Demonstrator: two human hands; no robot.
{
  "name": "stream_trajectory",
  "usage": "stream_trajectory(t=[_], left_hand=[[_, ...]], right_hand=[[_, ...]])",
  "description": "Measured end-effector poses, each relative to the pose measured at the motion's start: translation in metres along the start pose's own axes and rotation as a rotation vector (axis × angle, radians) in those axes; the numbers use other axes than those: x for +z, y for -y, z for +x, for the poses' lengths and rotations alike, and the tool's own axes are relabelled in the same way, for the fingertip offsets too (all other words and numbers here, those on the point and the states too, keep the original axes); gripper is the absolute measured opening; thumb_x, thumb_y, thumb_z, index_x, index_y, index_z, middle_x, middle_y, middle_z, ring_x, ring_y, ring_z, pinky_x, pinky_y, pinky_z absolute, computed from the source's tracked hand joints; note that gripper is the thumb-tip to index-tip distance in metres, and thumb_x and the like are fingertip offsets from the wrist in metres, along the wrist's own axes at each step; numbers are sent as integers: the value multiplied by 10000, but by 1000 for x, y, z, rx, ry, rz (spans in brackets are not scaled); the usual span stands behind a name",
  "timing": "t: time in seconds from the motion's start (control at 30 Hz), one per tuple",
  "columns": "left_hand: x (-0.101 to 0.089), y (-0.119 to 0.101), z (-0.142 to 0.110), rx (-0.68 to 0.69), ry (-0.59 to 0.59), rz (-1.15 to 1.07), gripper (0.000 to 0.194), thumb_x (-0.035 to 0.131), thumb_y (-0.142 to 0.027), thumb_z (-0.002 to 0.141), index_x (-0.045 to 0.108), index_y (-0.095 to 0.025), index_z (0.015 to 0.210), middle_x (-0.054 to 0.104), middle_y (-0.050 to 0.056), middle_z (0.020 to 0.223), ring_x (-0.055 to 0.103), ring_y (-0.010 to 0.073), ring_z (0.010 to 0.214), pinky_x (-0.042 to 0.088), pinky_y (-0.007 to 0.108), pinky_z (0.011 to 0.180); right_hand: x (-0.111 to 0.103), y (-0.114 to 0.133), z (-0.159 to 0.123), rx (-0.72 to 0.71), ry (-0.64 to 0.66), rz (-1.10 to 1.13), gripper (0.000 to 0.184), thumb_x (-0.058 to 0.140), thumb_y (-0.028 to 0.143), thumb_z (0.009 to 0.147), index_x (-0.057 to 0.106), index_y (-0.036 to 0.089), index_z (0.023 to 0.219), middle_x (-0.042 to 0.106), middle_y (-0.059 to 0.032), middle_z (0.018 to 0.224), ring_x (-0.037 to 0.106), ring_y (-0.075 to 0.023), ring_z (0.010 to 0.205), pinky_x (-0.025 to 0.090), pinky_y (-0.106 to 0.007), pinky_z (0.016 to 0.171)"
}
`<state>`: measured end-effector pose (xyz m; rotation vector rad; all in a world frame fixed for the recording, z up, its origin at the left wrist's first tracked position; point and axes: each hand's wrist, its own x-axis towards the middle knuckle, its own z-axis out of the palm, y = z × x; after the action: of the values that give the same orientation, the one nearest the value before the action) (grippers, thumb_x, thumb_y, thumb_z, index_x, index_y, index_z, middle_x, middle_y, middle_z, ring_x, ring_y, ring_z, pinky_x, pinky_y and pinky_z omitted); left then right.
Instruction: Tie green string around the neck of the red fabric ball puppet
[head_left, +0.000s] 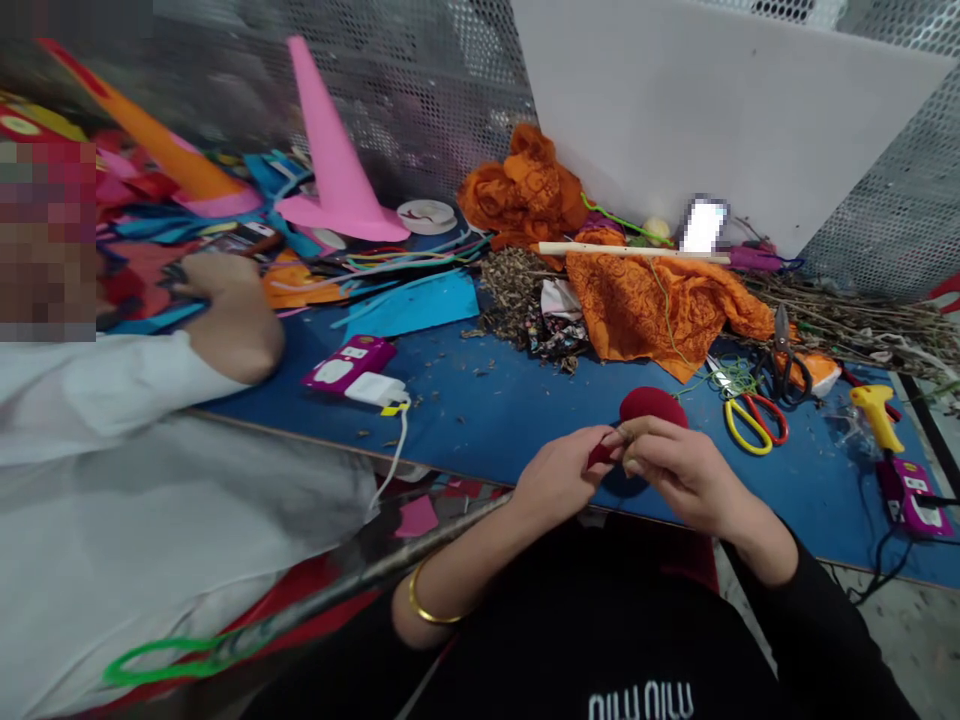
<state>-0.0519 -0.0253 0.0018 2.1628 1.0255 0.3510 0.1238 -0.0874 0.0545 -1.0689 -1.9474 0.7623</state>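
Close to the blue table's front edge, my left hand [566, 465] pinches a dark red strip of cloth-like material [602, 450] between thumb and fingers. My right hand [679, 462] meets it there, its fingertips closed at the same spot; whatever is between them is too small to make out. Just behind my hands lies a rounded dark red thing [652, 403], partly covered by them; whether it joins the strip I cannot tell. More dark red material [701, 560] hangs below my right wrist.
Right of my hands lie yellow-and-red scissors [757, 425], dark scissors [784, 365] and a yellow glue gun [877, 415]. Orange cloth [645, 310] and dried stems [862, 320] line the back. A purple power strip [349, 365], pink cone [334, 160] and a co-worker's arm [232, 320] are leftward.
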Motion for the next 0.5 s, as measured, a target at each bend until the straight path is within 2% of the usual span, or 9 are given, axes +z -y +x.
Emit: stream_trajectory(t=[0.07,0.13,0.27,0.4,0.5], left_hand=[[-2,-4,-1,-4,34,50,242,507,-190,835,644,-229,1031,723,33,1016,671,223,898,496,307,750],[-4,-7,-3,3,45,98,214,494,-204,857,641,-228,1010,722,33,1007,671,227,895,491,305,733],[-2,-8,-5,29,23,190,234,467,-188,887,633,-233,1045,720,39,1022,677,224,890,491,304,726],[-1,-10,-5,20,70,331,249,445,-222,915,611,-209,1100,713,73,1042,683,237,871,496,316,715],[-2,-13,-5,32,141,434,264,423,-195,907,590,-173,1110,708,98,1007,678,256,866,504,346,731]], right_hand=[[-4,-1,6,25,-38,-20,203,473,178,934,621,206,798,605,-72,999,599,-173,905,477,-282,753],[-6,-4,12,79,-81,-59,221,484,183,925,607,200,743,568,-40,849,560,-153,786,446,-262,690],[-4,-11,20,193,-95,22,277,469,224,938,571,192,682,510,23,629,489,-115,609,378,-227,600],[0,-18,28,151,-52,63,287,465,255,942,609,177,706,576,10,659,533,-114,636,383,-213,618],[1,-22,35,109,2,-14,264,476,229,934,653,162,749,643,-20,722,576,-127,689,387,-215,648]])
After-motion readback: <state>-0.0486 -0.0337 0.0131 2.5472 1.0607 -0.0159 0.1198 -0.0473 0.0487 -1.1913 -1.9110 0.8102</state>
